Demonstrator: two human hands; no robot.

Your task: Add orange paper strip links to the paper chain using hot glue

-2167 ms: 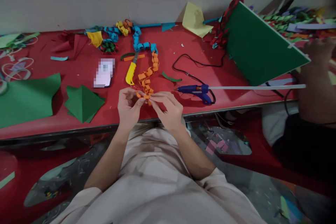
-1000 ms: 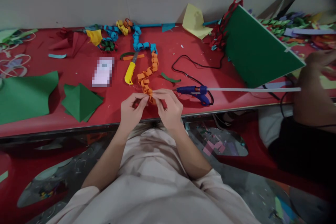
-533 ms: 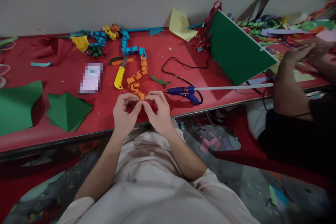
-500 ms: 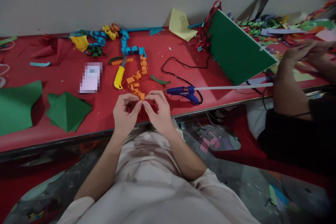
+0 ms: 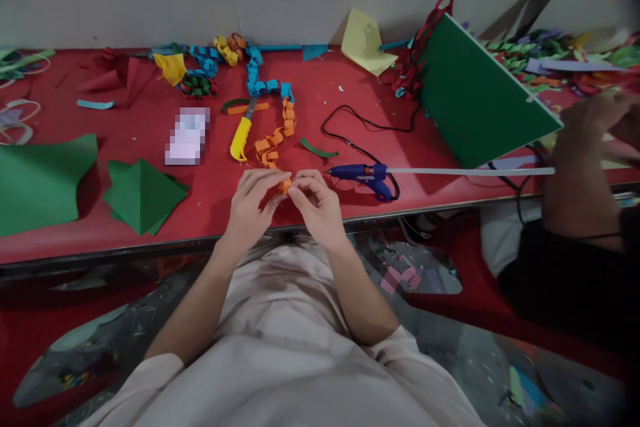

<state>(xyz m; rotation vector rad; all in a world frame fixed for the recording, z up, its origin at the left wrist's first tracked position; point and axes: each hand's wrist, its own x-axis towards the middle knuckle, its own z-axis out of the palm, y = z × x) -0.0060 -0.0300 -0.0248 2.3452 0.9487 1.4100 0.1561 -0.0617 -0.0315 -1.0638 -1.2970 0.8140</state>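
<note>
An orange and blue paper chain (image 5: 283,123) winds across the red table (image 5: 320,87) toward me. Its near orange end is pinched between the fingertips of my left hand (image 5: 253,203) and my right hand (image 5: 319,203); the fingers partly cover that link. Just right of my right hand lies a blue glue gun (image 5: 361,174) with a long white glue stick (image 5: 465,172) sticking out of its back. A yellow-handled knife (image 5: 242,138) rests left of the chain, beside an orange paper strip (image 5: 257,109). A green paper strip (image 5: 319,149) lies beyond my right hand.
A blurred-out phone (image 5: 188,136) and folded green paper (image 5: 143,197) are on the left. A green board (image 5: 485,97) leans at the right, near a co-worker's arm (image 5: 580,167). The glue gun's black cable (image 5: 370,123) loops behind it. Paper scraps (image 5: 530,50) are heaped at the back right.
The table and its objects appear shifted slightly right and up in view. My fingers have changed their hold on the chain's orange end, which is now turned and more covered.
</note>
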